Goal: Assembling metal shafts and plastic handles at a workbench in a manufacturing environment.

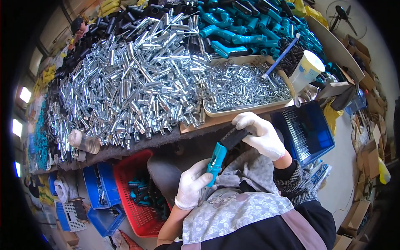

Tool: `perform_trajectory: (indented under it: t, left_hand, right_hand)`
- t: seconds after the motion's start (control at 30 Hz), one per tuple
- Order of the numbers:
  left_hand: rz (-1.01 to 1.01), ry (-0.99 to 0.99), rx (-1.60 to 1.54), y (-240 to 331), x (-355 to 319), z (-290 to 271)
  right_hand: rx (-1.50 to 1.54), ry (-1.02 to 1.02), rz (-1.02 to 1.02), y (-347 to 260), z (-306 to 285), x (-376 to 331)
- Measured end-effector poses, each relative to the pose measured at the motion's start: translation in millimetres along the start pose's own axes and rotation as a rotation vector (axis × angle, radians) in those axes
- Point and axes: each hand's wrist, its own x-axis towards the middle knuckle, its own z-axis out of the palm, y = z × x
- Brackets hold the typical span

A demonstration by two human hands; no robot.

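Crowded workshop, lit by daylight from bright windows [25,95] along the left wall. Long workbench [166,139] across the middle, dark padded front edge, heaped with shiny metal tubes [125,83]; teal plastic handles [241,29] and black parts piled toward its far edge. Shallow tray of small screws [243,87] near the front right corner. Under the bench: red basket [139,208], blue crates [98,189]. Pale concrete floor [346,166] at right, stacked cardboard boxes [366,150] along it. Standing fan [343,14] in the far right corner.
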Motion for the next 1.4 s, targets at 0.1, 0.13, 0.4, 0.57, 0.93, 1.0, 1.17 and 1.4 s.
perform_trajectory:
  t: [0.1, 0.13, 0.4, 0.57, 0.93, 1.0, 1.17, 1.4]
  left_hand:
    - [-0.053, -0.033, 0.083, -1, -1, 6]
    - [-0.073, -0.056, 0.116, -1, -1, 7]
    - [-0.133, -0.122, -0.056, -13, 1, 3]
    - [-0.12, -0.129, -0.159, -20, 4, 2]
    - [0.016, 0.073, -0.184, -1, 2, 8]
    - [0.047, 0.088, -0.106, 1, 4, 6]
    - [-0.068, -0.051, -0.041, -3, 8, 8]
    - [-0.233, -0.155, -0.139, -14, 14, -2]
  right_hand:
    - [0.063, 0.065, -0.063, 5, 6, -6]
    - [0.1, 0.091, -0.107, 6, 8, -7]
    - [0.504, 0.138, -0.113, 32, 26, -13]
    - [0.832, 0.177, -0.001, 26, 55, -18]
    - [-0.127, 0.191, 0.14, -18, 13, 0]
    - [-0.361, -0.148, -0.029, -16, 1, -1]
    - [-0.256, 0.082, 0.013, -10, 12, 1]
    - [-0.238, -0.53, -0.076, 3, 4, 10]
